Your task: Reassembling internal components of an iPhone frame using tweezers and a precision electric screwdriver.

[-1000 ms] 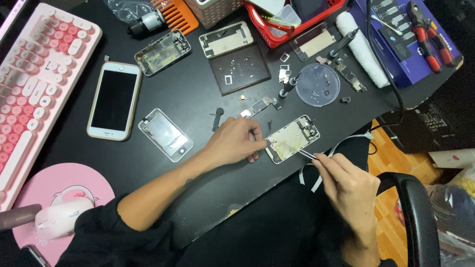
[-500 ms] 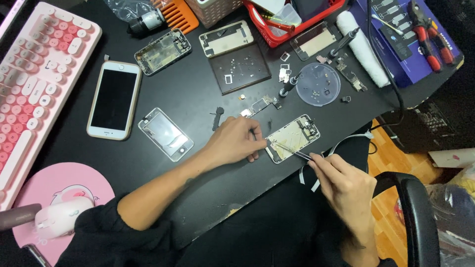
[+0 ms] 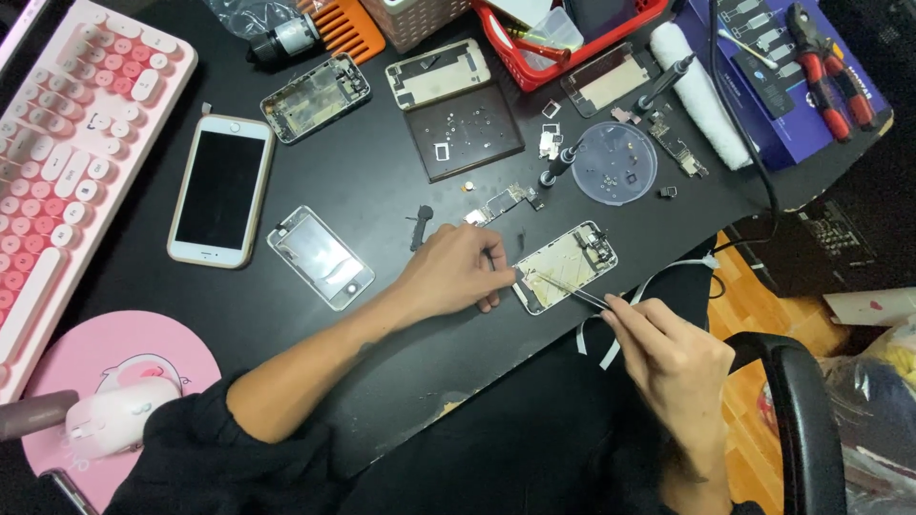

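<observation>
An opened phone frame [image 3: 570,265] lies flat near the front edge of the black table [image 3: 382,191]. Its long side slants, with the far end pointing up and to the right. The left hand [image 3: 456,275] presses on its near end, fingers bent, holding it down. The right hand [image 3: 668,355] pinches thin tweezers [image 3: 572,291] whose tips touch the inside of the frame. A white phone [image 3: 219,189] and a pink keyboard [image 3: 67,143] lie to the left. A wood floor [image 3: 739,300] shows on the right.
</observation>
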